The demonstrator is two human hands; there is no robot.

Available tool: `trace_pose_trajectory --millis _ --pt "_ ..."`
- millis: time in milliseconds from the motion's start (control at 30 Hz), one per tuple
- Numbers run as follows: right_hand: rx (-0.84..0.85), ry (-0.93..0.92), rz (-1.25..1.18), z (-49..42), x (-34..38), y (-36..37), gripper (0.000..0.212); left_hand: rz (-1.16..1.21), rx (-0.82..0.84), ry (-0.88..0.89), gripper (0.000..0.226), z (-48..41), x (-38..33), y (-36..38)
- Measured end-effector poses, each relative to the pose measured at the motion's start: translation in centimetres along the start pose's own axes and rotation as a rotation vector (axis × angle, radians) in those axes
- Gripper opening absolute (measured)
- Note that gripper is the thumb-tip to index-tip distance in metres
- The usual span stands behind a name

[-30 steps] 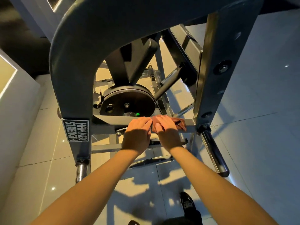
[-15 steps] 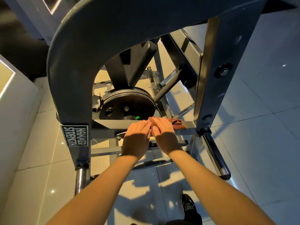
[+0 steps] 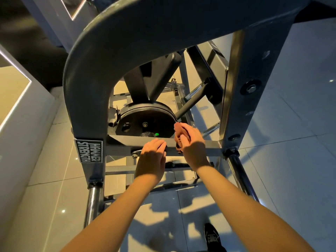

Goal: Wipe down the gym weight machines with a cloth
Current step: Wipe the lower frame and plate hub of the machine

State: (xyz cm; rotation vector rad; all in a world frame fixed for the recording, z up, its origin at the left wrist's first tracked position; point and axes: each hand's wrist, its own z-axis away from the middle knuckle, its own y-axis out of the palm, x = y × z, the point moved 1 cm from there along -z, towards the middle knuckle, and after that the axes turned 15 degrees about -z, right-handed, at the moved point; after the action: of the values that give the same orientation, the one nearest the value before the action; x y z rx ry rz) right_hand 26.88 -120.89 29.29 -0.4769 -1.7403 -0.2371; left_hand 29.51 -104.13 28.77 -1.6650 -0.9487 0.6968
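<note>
A grey Hammer Strength weight machine arches over the view, with a flat crossbar running between its two uprights. My right hand grips a bunched reddish-brown cloth, raised a little above the crossbar near the edge of a black weight plate. My left hand lies flat on the crossbar with straight fingers, just left of the right hand. Most of the cloth is hidden by my fingers.
Chrome weight pegs stick out toward me at the lower left and lower right. A black padded arm rises behind the plate. Pale glossy floor tiles spread to the right. My black shoe shows at the bottom. A white wall stands left.
My right hand has lifted the cloth off the crossbar and bunched it up toward the weight plate. My left hand stays on the bar. The camera has tilted down a little.
</note>
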Motion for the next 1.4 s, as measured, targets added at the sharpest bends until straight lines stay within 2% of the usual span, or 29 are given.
trace_pose_trajectory --millis 100,167,233,267,300,333,400,433,533,600,700,767,833,900,967,1033,1100,1133,1200,1300,1367,1400 --pt "0.219 -0.077 0.082 0.1 1.8 3.0 0.035 0.009 0.048 -0.05 0.046 0.8 0.2 0.9" --pt "0.255 -0.202 0.207 0.6 1.4 2.8 0.034 0.016 0.017 -0.047 0.047 1.4 0.2 1.4" --pt "0.294 -0.281 0.326 1.3 -0.1 1.4 0.048 0.021 -0.055 -0.023 0.045 2.0 0.1 1.6" --pt "0.287 -0.235 0.342 1.4 -0.8 0.1 0.053 0.026 -0.083 -0.019 0.045 2.1 0.1 1.7" --pt "0.25 -0.151 0.37 1.2 -1.6 -1.1 0.048 0.027 -0.094 -0.02 0.045 2.2 0.1 1.7" --pt "0.194 -0.096 0.392 1.2 -2.2 -2.6 0.041 0.027 -0.091 -0.021 0.046 2.2 0.1 1.8" --pt "0.074 0.008 0.38 1.3 -3.2 -4.4 0.045 0.025 -0.078 -0.025 0.048 2.2 0.2 1.8" --pt "0.085 0.023 0.376 1.1 -3.0 -4.5 0.046 0.026 -0.074 -0.025 0.048 2.2 0.1 1.8" --pt "0.187 0.111 0.445 -0.4 -0.6 -1.4 0.025 0.037 -0.07 -0.036 0.049 2.2 0.0 1.7" --pt "0.266 0.059 0.313 -0.1 1.0 1.6 0.026 0.04 -0.06 -0.049 0.041 2.2 0.2 1.8" --pt "0.397 -0.089 0.247 1.0 1.6 3.1 0.042 0.073 -0.033 -0.073 0.039 2.7 0.7 1.7" --pt "0.447 -0.111 0.224 1.1 0.5 1.9 0.038 0.087 0.006 -0.094 0.04 3.3 0.8 1.3" --pt "0.416 -0.083 0.226 0.7 -1.1 0.2 0.03 0.105 0.049 -0.111 0.045 3.7 1.0 0.7" --pt "0.286 -0.018 0.21 0.5 -2.1 -0.8 0.047 0.105 0.054 -0.125 0.049 4.1 1.4 0.0" --pt "0.232 -0.022 0.342 0.4 -0.5 0.3 0.056 0.094 0.031 -0.148 0.049 4.4 2.0 -0.5" --pt "0.276 -0.028 0.374 0.2 2.9 2.6 0.059 0.099 0.009 -0.176 0.047 4.4 2.4 -0.5" --pt "0.352 -0.129 0.324 0.6 5.4 5.5 0.06 0.146 0.057 -0.221 0.047 4.4 2.4 -0.3" --pt "0.394 -0.087 0.239 0.9 6.1 6.3 0.058 0.175 0.084 -0.258 0.046 4.4 2.3 -0.2" --pt "0.392 -0.139 0.21 1.4 5.5 6.1 0.048 0.183 0.079 -0.293 0.042 4.5 2.1 -0.3" --pt "0.414 -0.319 0.316 1.2 0.7 3.1 0.031 0.107 0.03 -0.173 0.048 4.7 1.2 -0.6" --pt "0.343 -0.257 0.327 1.4 -2.2 0.2 0.022 0.074 0.038 -0.144 0.049 4.8 0.8 -0.4" --pt "0.271 -0.178 0.27 1.8 -3.0 -1.4 0.027 0.058 0.065 -0.146 0.049 4.9 0.7 -0.5"
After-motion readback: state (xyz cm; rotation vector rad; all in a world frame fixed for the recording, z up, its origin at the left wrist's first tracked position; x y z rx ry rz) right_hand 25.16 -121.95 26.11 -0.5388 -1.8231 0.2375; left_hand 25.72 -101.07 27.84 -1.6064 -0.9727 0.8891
